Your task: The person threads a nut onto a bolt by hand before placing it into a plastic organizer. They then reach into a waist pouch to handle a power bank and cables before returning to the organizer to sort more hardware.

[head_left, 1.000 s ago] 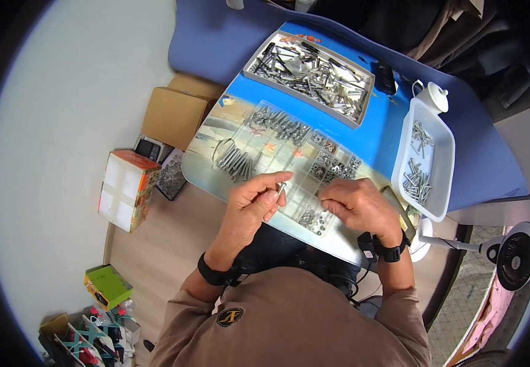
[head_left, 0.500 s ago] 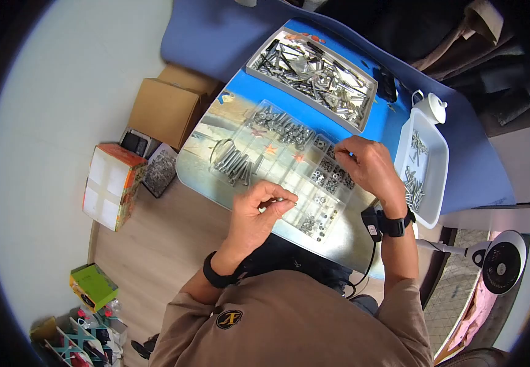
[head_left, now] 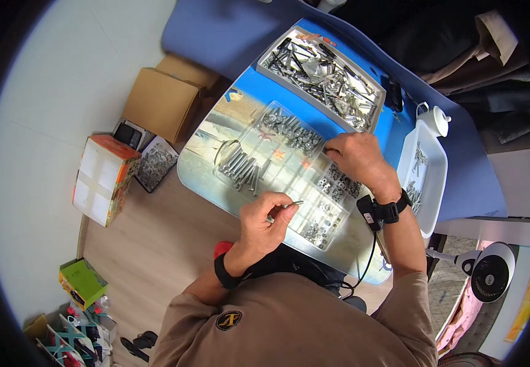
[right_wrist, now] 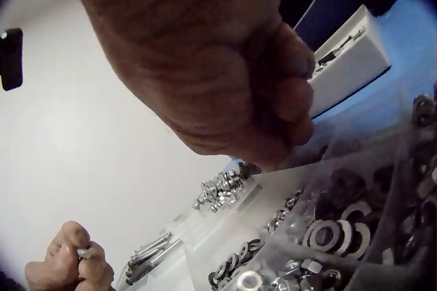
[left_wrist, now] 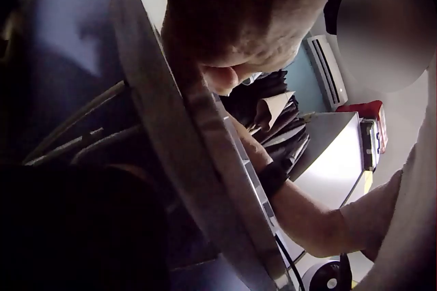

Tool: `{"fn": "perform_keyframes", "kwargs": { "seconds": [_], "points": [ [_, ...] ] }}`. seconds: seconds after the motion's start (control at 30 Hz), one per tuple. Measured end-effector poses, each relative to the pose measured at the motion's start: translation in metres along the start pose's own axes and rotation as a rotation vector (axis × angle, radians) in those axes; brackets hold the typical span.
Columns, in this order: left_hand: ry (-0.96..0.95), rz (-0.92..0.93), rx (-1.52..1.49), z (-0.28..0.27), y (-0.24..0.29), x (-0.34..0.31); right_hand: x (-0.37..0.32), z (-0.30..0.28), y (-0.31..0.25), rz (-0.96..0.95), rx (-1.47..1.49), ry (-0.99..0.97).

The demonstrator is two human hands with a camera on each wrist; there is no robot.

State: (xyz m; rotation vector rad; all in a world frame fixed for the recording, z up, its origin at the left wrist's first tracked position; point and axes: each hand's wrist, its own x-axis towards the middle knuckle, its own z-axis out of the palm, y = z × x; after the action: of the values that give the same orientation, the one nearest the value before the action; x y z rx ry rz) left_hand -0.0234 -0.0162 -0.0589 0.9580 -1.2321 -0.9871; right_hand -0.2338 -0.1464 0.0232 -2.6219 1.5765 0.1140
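In the head view, my left hand (head_left: 265,223) pinches a small metal bolt (head_left: 298,202) between thumb and fingertips, above the front side of a clear compartment box (head_left: 284,164). The right wrist view shows the bolt's end (right_wrist: 84,253) at those fingertips. My right hand (head_left: 363,160) reaches over the box's far small compartments with fingers bent down. Its own fingers hide their tips; I cannot tell whether they hold anything. Below it lie washers (right_wrist: 324,236) and nuts (right_wrist: 311,267). Long bolts (head_left: 240,168) and shorter bolts (head_left: 294,129) fill other compartments.
Behind the box, a shallow tray (head_left: 314,98) holds mixed screws and metal parts. A white basin (head_left: 434,202) with screws stands on the right, a white lidded pot (head_left: 436,122) behind it. A cable (head_left: 372,257) hangs from the right wrist's device. Cardboard boxes (head_left: 161,104) stand left.
My right hand has moved from the box's near compartments to its far ones. My left hand stays at the front with the bolt, which now points to the right.
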Motion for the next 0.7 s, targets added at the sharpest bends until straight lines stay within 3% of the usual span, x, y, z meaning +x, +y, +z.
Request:
{"fn": "perform_keyframes", "kwargs": {
  "seconds": [0.13,0.53,0.7],
  "points": [
    [-0.003,0.097,0.039,-0.0015,-0.0025,0.001,0.0042,-0.0004,-0.0041,0.001,-0.055,-0.044],
    [-0.001,0.141,0.001,-0.0019,-0.0058,-0.001,-0.002,0.0,-0.0004,0.018,0.145,0.029],
    [-0.028,0.143,-0.005,-0.0038,-0.0078,-0.0026,-0.0045,-0.0014,0.0033,0.04,0.163,-0.026]
  ]
}}
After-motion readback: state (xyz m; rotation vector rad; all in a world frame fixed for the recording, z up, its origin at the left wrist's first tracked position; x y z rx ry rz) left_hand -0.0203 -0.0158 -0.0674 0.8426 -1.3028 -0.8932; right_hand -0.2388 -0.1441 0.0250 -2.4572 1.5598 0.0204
